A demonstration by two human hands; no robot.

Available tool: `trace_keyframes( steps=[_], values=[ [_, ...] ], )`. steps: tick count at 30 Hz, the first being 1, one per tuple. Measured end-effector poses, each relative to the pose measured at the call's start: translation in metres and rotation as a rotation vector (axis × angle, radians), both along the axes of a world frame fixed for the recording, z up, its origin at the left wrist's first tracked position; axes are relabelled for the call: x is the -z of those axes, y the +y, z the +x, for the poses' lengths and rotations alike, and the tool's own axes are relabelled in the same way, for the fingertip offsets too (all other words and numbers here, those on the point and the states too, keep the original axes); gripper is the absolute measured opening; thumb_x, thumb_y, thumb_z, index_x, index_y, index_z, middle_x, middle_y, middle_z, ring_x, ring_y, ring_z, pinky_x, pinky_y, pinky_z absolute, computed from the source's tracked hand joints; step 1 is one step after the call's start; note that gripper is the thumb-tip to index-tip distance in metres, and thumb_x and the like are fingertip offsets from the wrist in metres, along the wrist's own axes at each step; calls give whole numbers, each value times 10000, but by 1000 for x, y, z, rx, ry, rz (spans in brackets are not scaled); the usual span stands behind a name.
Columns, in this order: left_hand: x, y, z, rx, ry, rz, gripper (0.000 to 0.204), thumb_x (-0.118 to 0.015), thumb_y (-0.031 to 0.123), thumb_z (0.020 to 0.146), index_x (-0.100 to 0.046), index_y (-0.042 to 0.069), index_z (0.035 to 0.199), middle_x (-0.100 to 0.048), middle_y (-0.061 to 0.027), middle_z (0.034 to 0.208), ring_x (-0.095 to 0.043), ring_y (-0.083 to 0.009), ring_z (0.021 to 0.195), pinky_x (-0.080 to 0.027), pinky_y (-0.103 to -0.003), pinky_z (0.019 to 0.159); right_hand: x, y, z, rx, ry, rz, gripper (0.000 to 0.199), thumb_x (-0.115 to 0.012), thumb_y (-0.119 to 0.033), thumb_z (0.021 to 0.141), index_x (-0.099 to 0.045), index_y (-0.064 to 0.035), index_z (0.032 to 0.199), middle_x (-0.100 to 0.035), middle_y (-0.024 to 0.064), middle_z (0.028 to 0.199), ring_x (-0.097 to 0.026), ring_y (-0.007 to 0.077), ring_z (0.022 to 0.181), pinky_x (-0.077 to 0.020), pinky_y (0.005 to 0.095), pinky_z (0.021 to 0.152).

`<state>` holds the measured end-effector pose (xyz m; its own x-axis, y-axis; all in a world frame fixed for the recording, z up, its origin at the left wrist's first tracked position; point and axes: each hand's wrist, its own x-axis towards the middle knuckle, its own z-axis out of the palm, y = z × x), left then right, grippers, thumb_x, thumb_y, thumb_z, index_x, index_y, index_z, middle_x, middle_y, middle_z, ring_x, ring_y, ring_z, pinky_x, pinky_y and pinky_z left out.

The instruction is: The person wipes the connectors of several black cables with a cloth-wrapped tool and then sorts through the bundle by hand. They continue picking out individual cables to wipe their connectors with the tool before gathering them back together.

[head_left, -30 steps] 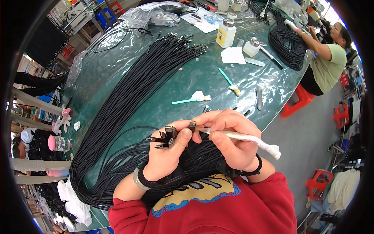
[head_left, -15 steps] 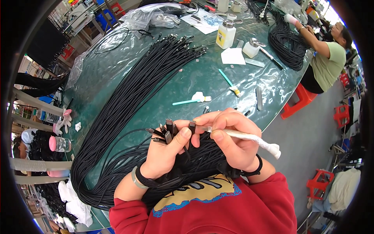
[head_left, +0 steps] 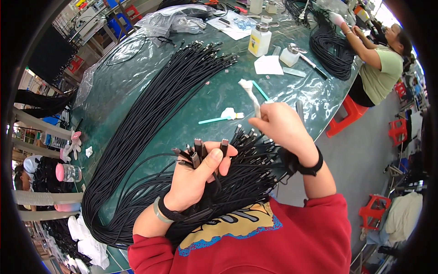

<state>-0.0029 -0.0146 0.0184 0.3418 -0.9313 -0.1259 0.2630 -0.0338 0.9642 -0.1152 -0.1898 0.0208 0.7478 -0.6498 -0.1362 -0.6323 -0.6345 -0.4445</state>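
My left hand (head_left: 194,176) is closed round several black USB-C cables (head_left: 198,146), their metal plugs sticking up past the fingers. One plug (head_left: 224,145) stands apart, between thumb and forefinger. My right hand (head_left: 285,125) has its fingers closed on a slim stick wrapped in white cloth (head_left: 250,93). The stick's thicker end points away from me, and its lower end is hidden in the fingers. Just beyond that hand lies a teal-handled brush (head_left: 260,90), partly covered. Below both hands a bundle of black cables (head_left: 246,171) spreads across the table edge and my lap.
A long bundle of black cables (head_left: 159,100) curves over the green table (head_left: 182,121). Another teal-handled brush (head_left: 212,120) lies mid-table. Farther off stand a bottle (head_left: 259,41), a small jar (head_left: 290,55) and a white paper (head_left: 268,65). A co-worker (head_left: 381,64) sits at the far right.
My right hand has moved away from the plugs, up and to the right, and the wrapped stick has swung to point away from me. My left hand keeps its hold on the cables.
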Motion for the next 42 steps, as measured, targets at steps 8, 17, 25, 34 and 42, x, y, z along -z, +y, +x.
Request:
trace_keyframes(
  steps=[8, 17, 25, 34, 42],
  values=[
    [0, 3, -3, -24, -59, 19, 260, -493, 224, 849, -572, -21, 880, -477, -6, 567, -361, -36, 483, -239, -170, 436, 51, -77, -41, 281, 67, -331, 310, -639, -247, 687, -591, 26, 824, -586, 167, 676, -572, 312, 653, -455, 354, 621],
    [0, -1, -3, 8, -91, -13, 270, -498, 212, 845, -582, -45, 851, -471, -7, 529, -371, -45, 470, -265, -186, 449, 82, -95, -72, 366, -150, -109, 269, -601, -219, 720, -576, 20, 841, -588, 184, 774, -586, 296, 741, -454, 355, 658],
    [2, 3, -5, 47, -120, -12, 220, -492, 144, 846, -573, -60, 857, -479, -8, 556, -374, -51, 477, -282, -199, 453, -7, 23, -20, -473, -891, 250, 76, -523, -47, 809, -550, 8, 854, -491, 41, 660, -503, 120, 551, -367, 218, 472],
    [7, 6, -6, 28, -179, -13, 204, -485, 136, 871, -595, -32, 903, -466, 9, 542, -382, -37, 500, -290, -190, 465, -12, 38, -5, -519, -795, 282, 126, -572, 0, 758, -578, 6, 884, -527, 78, 683, -508, 173, 578, -399, 280, 510],
    [1, 3, 0, -45, -106, -8, 199, -492, 139, 861, -585, -37, 868, -466, 7, 552, -376, -37, 490, -282, -192, 450, 4, 28, -28, -517, -737, 203, 200, -597, 9, 720, -591, 1, 920, -490, 75, 659, -492, 192, 576, -391, 283, 512]
  ],
)
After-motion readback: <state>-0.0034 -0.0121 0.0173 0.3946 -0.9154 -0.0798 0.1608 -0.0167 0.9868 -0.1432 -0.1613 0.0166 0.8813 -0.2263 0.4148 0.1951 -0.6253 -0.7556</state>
